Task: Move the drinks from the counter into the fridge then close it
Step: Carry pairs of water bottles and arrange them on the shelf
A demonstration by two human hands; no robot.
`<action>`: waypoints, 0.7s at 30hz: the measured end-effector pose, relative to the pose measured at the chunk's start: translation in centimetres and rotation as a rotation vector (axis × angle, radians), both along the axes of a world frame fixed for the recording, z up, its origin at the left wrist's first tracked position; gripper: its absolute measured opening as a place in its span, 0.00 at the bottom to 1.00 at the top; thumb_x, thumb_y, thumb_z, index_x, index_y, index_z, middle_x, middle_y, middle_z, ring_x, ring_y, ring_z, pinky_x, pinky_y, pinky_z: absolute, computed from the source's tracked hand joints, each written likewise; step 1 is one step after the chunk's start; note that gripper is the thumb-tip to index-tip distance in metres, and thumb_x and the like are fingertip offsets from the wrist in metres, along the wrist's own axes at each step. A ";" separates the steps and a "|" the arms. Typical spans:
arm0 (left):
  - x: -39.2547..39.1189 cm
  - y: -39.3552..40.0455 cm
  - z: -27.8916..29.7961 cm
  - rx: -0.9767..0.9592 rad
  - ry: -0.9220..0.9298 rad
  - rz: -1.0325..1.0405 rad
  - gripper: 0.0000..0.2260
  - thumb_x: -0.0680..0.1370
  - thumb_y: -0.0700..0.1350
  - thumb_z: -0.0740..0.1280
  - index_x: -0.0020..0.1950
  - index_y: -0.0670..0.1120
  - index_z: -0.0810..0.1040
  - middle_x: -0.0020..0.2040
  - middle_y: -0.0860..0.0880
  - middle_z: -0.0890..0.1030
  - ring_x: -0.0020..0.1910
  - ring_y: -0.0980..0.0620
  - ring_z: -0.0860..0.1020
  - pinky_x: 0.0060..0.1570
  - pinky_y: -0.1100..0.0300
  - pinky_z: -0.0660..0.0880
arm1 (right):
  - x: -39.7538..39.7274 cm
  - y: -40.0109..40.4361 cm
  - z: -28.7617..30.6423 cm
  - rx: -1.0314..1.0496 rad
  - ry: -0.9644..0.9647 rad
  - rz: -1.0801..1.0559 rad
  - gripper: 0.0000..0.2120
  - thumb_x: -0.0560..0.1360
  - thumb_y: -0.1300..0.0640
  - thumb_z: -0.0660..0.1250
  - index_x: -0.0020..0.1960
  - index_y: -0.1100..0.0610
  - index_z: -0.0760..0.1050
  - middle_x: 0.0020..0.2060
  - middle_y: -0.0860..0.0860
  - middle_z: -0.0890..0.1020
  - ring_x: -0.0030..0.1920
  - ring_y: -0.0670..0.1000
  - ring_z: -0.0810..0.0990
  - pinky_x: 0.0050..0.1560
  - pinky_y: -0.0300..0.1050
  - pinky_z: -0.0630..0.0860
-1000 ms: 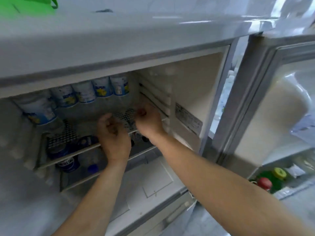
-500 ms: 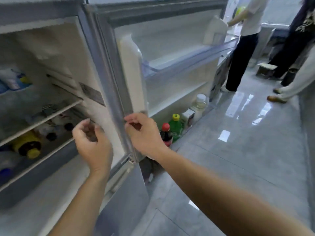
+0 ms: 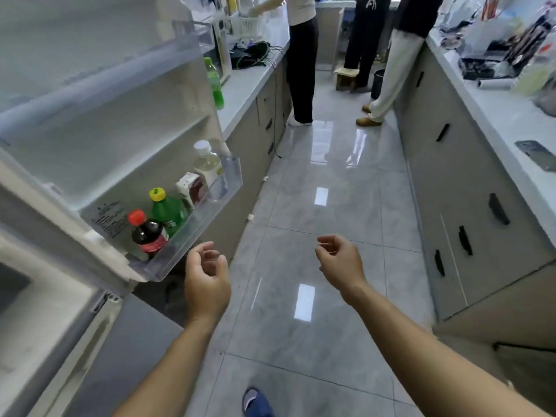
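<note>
The fridge door (image 3: 99, 94) stands wide open on the left. Its bottom door bin (image 3: 207, 206) holds a dark cola bottle with a red cap (image 3: 147, 233), a green bottle with a yellow cap (image 3: 168, 209), a small carton (image 3: 191, 186) and a clear bottle with a white cap (image 3: 207, 162). A green drink bottle (image 3: 215, 84) stands on the left counter (image 3: 249, 82) behind the door. My left hand (image 3: 206, 281) and my right hand (image 3: 340, 261) hang in front of me over the floor, fingers loosely curled, holding nothing.
A narrow tiled aisle (image 3: 319, 224) runs between two counters with grey cabinets (image 3: 469, 206). Three people (image 3: 302, 55) stand at the far end. The right counter (image 3: 511, 115) carries clutter and a phone (image 3: 537, 155). My blue shoe (image 3: 257, 403) shows at the bottom.
My view swung right from the fridge shelves to the aisle. Both hands came out of the fridge interior and now hang free beside the open door.
</note>
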State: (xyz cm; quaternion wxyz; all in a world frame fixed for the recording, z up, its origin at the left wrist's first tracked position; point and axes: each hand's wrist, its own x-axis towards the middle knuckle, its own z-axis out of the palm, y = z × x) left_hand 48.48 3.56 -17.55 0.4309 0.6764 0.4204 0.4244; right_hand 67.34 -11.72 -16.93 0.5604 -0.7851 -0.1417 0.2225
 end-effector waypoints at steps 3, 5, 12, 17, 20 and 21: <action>2.0 0.5 -3.6 -0.131 0.162 -0.144 0.11 0.78 0.38 0.68 0.57 0.50 0.74 0.47 0.50 0.79 0.44 0.54 0.79 0.40 0.74 0.72 | 2.6 -3.3 -2.7 -0.063 0.062 -0.090 0.08 0.77 0.59 0.67 0.56 0.52 0.78 0.47 0.47 0.81 0.49 0.50 0.82 0.52 0.55 0.83; 3.1 1.2 -6.2 -0.250 0.300 -0.224 0.12 0.77 0.40 0.69 0.58 0.51 0.74 0.49 0.50 0.80 0.45 0.52 0.80 0.40 0.68 0.75 | 4.1 -5.0 -4.4 -0.112 0.097 -0.146 0.09 0.77 0.59 0.68 0.57 0.52 0.78 0.47 0.48 0.81 0.49 0.50 0.81 0.54 0.56 0.82; 1.7 2.6 -14.8 -0.639 0.768 -0.382 0.16 0.78 0.44 0.69 0.64 0.45 0.74 0.48 0.47 0.77 0.44 0.47 0.77 0.47 0.52 0.79 | 6.5 -9.4 -9.7 -0.293 0.272 -0.316 0.11 0.76 0.59 0.68 0.58 0.55 0.77 0.51 0.53 0.81 0.49 0.54 0.80 0.54 0.56 0.81; 1.1 3.9 -18.7 -0.761 0.906 -0.322 0.18 0.76 0.42 0.70 0.65 0.42 0.75 0.50 0.40 0.79 0.41 0.43 0.77 0.44 0.52 0.79 | 5.3 -12.1 -14.2 -0.453 0.372 -0.380 0.12 0.75 0.59 0.69 0.58 0.56 0.76 0.49 0.54 0.81 0.45 0.55 0.79 0.49 0.52 0.78; 3.4 4.8 -19.3 -0.799 0.920 -0.334 0.19 0.77 0.43 0.70 0.66 0.43 0.74 0.50 0.43 0.78 0.43 0.45 0.77 0.44 0.52 0.79 | 4.3 -13.7 -16.0 -0.537 0.453 -0.418 0.11 0.75 0.60 0.70 0.57 0.56 0.75 0.48 0.54 0.80 0.47 0.56 0.79 0.53 0.54 0.78; 4.6 5.0 -19.2 -0.807 0.913 -0.344 0.18 0.77 0.44 0.69 0.66 0.44 0.73 0.48 0.43 0.78 0.41 0.45 0.77 0.43 0.53 0.78 | 4.0 -14.3 -16.5 -0.567 0.476 -0.428 0.11 0.74 0.60 0.70 0.56 0.56 0.75 0.48 0.55 0.81 0.47 0.57 0.79 0.55 0.55 0.78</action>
